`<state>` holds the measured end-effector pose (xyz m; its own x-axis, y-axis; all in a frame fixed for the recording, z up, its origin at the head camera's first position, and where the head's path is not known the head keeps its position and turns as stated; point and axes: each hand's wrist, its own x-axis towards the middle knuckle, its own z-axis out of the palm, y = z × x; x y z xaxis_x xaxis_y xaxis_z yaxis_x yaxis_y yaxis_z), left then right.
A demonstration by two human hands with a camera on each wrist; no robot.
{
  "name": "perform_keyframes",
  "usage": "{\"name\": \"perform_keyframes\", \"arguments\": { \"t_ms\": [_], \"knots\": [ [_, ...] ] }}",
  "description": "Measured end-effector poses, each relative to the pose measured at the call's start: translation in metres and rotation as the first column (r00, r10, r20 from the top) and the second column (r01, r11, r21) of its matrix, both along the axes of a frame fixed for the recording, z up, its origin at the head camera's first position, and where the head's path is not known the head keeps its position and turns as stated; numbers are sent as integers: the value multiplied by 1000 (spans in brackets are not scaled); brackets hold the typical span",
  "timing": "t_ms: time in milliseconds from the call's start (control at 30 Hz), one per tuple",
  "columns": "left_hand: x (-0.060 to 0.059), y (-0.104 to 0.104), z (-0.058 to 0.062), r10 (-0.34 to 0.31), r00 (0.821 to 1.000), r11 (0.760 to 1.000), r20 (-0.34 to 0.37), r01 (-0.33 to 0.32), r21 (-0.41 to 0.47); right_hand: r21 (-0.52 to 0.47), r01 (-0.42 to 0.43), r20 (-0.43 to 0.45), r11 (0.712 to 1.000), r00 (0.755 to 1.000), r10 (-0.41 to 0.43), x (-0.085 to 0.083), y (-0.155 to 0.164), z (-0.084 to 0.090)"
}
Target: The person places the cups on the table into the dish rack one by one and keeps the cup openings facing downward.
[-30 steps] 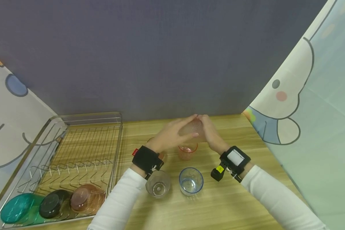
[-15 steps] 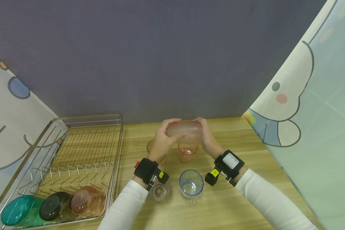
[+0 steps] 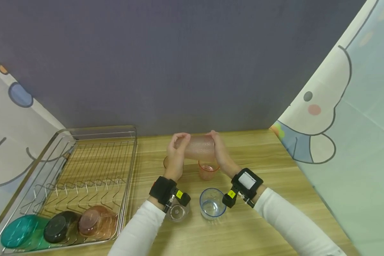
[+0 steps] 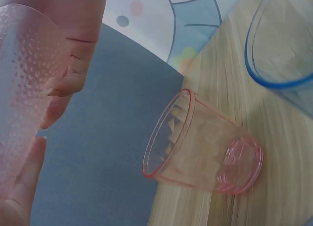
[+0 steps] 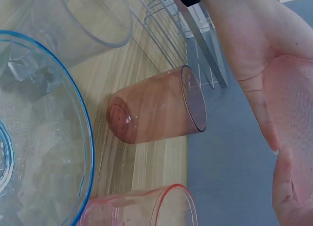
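Observation:
A pink dimpled cup [image 3: 196,146] lies on its side in the air above the back of the wooden table [image 3: 275,199]. My left hand [image 3: 178,149] grips its left end and my right hand [image 3: 218,151] grips its right end. In the left wrist view the dimpled cup [image 4: 24,89] fills the left edge, with the right hand's fingers [image 4: 68,74] curled on it. The right wrist view shows the dimpled cup [image 5: 298,99] against the left hand's palm [image 5: 249,45].
Under the hands stand a smooth pink cup [image 3: 208,171] and a brown cup [image 5: 156,106]. Nearer me are a clear cup [image 3: 177,212] and a blue cup [image 3: 212,203]. A wire dish rack [image 3: 129,167] at the left holds a teal, a black and a brown vessel.
The dimpled cup has moved slightly left with both hands. My left hand, first laid across its front, now grips its left end.

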<state>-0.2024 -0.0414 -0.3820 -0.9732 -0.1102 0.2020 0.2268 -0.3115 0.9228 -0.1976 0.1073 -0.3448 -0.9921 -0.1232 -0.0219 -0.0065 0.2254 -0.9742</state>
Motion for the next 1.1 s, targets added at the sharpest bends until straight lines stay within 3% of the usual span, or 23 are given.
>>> {"name": "perform_keyframes", "arguments": {
  "t_ms": [133, 267, 567, 800, 967, 1100],
  "knots": [
    [0, -5, -1, 57, 998, 998, -33, -56, 5, 33, -69, -21, 997, 997, 70, -1, -1, 1],
    [0, -13, 1, 100, 992, 994, -80, -103, -29, 3, -132, -32, 991, 991, 132, -3, 4, 4],
    [-6, -45, 6, 160, 981, 982, -113, -170, -82, -25, -88, -70, 996, 994, 86, -12, 35, 5],
    [13, -44, 29, 186, 976, 974, -112, -198, -111, -24, -69, -33, 997, 997, 69, -11, 37, 8],
    [14, -47, 32, 226, 962, 956, -154, -249, -153, -4, -76, -45, 997, 996, 76, -10, 37, 9],
    [11, -52, 40, 259, 940, 927, -223, -307, -217, 29, -80, -67, 996, 994, 82, -12, 38, 11]
  ]
}}
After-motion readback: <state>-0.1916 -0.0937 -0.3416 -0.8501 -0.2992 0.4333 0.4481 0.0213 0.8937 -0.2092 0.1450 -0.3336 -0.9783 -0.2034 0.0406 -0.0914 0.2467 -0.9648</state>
